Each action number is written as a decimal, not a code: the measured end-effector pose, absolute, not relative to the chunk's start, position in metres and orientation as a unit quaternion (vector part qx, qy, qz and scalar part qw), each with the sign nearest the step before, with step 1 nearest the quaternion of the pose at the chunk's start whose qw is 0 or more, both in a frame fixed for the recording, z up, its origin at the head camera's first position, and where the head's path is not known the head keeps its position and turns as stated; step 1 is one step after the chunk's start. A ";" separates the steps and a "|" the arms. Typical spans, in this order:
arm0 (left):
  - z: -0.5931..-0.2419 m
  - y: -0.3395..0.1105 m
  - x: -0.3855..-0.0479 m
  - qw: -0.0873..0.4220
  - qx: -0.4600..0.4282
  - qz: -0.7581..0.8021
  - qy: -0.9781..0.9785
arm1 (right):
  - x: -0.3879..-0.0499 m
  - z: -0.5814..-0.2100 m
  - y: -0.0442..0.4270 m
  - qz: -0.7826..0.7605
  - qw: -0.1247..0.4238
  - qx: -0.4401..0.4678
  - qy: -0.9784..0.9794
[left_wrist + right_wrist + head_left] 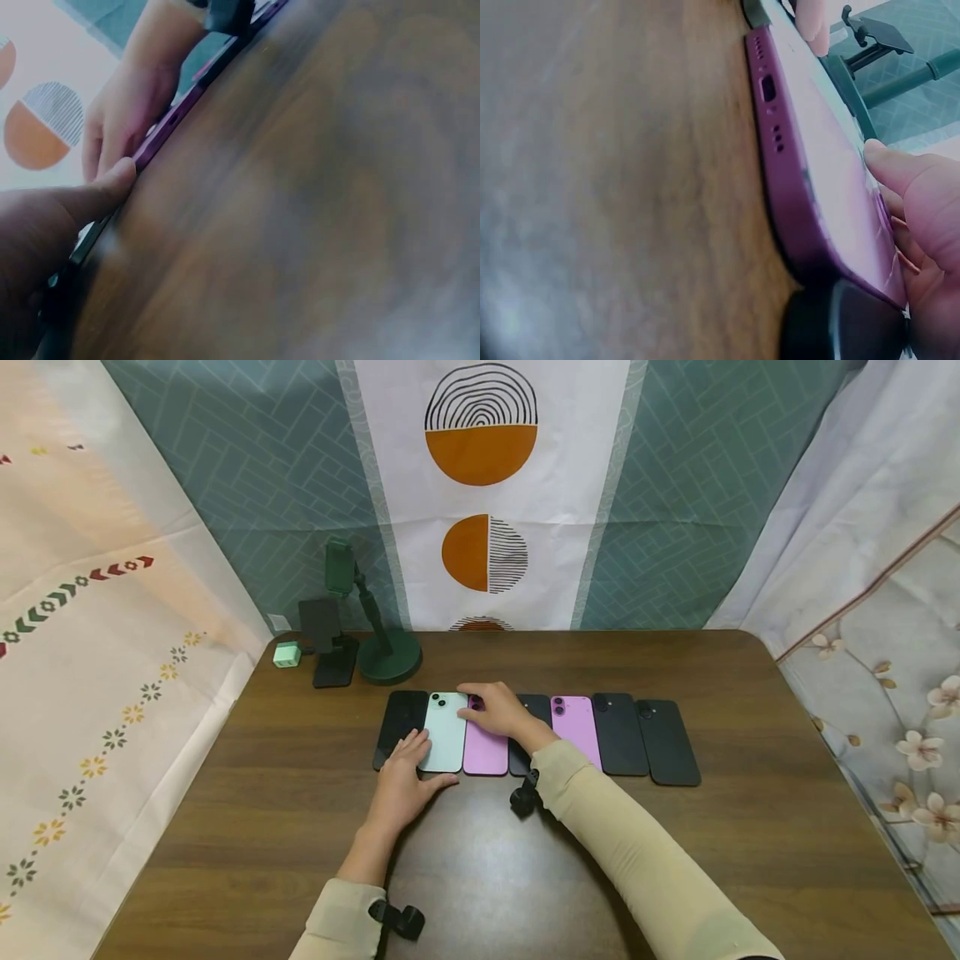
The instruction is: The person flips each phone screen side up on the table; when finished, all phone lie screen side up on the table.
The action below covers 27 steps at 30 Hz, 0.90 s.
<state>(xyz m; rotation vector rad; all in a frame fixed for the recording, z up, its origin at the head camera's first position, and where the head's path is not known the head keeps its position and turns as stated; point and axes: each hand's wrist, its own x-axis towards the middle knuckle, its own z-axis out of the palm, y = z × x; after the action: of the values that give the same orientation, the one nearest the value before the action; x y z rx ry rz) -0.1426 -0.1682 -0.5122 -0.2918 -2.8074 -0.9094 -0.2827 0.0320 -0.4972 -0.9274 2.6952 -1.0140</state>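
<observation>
Several phones lie back up, side by side in a row on the table. My left hand [399,789] is spread at the lower left of the mint green phone [445,735], fingers over its edge with the black phone [405,714] and thumb by the bottom edge. At the row's top, my right hand [498,708] reaches over the first pink phone [485,753], covering part of its camera end. Its thumb and forefinger are apart near the mint phone's upper right corner. The right wrist view shows the pink phone's bottom edge [771,112] with its charging port.
Rightward, a black phone [534,703], a second pink phone [576,727] and two black phones [621,735] continue the row. Behind stand a dark green round-based stand [390,657], a black phone stand [321,627] and a small mint green block [287,654] on the wooden table [750,727].
</observation>
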 end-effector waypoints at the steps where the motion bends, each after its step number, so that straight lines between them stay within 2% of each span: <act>1: -0.513 -0.167 -0.143 0.089 -0.095 -0.307 -0.943 | -0.282 -0.497 0.032 -0.338 0.061 -0.303 0.889; 7: -0.514 -0.164 -0.142 0.098 -0.088 -0.306 -0.943 | -0.284 -0.498 0.031 -0.354 0.072 -0.286 0.888; 19: -0.517 -0.165 -0.142 0.129 -0.134 -0.265 -0.946 | -0.287 -0.496 0.031 -0.432 0.080 -0.255 0.862; 27: -0.518 -0.166 -0.140 0.115 -0.131 -0.250 -0.952 | -0.290 -0.500 0.032 -0.478 0.069 -0.269 0.833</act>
<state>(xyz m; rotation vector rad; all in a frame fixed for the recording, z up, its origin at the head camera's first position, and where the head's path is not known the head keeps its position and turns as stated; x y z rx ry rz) -0.1405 -0.1661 -0.5180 -0.3830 -2.7909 -0.7319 -0.2897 0.0316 -0.5004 -0.8091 2.5077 -1.4403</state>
